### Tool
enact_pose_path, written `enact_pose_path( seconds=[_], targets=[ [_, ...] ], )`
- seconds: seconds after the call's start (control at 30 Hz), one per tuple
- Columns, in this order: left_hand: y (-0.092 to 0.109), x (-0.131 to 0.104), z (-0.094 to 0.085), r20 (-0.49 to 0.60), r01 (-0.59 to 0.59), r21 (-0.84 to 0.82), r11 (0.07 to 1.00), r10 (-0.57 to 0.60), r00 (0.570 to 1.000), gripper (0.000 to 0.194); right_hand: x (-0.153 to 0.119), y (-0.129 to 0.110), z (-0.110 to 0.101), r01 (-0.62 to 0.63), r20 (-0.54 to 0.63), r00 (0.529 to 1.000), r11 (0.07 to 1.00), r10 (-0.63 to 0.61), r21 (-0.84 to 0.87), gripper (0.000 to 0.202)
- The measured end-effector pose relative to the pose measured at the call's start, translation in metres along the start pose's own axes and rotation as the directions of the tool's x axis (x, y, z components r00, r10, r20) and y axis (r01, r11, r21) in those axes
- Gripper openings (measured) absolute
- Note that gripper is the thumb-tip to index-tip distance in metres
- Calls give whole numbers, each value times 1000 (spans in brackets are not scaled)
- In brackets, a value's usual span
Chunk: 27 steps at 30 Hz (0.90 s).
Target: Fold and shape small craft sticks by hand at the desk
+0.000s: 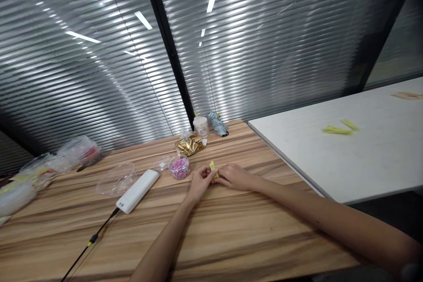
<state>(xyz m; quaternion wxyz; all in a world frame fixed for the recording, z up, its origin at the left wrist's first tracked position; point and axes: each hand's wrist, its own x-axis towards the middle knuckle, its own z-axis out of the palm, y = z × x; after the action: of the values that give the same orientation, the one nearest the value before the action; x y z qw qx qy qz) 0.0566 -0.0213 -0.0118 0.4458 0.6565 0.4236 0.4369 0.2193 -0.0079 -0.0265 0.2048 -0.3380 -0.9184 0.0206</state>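
Over the wooden table, my left hand and my right hand meet around a small yellow strip-like piece. My left thumb and fingers pinch it from the left. The right fingers close on its lower right side. Its top end sticks up between the hands, while the rest is hidden by my fingers; its exact kind is too small to tell. Just left of my left hand stands a clear round tub full of small pink and purple ring-like pieces, with a clear lid beside it.
Behind the tub are a gold packet, a white cup and a grey-blue crumpled wrapper. A white power bank with a cable and a clear bowl lie left. Yellow strips rest on the white table.
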Motion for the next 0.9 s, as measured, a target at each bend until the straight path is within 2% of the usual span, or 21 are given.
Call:
enact_pose_path(
  seconds=[0.9],
  targets=[
    [2,0,1,25,-24,88,996,22,999,30,0,-1,0,-2,-23,1000,1000,1,-14,36]
  ],
)
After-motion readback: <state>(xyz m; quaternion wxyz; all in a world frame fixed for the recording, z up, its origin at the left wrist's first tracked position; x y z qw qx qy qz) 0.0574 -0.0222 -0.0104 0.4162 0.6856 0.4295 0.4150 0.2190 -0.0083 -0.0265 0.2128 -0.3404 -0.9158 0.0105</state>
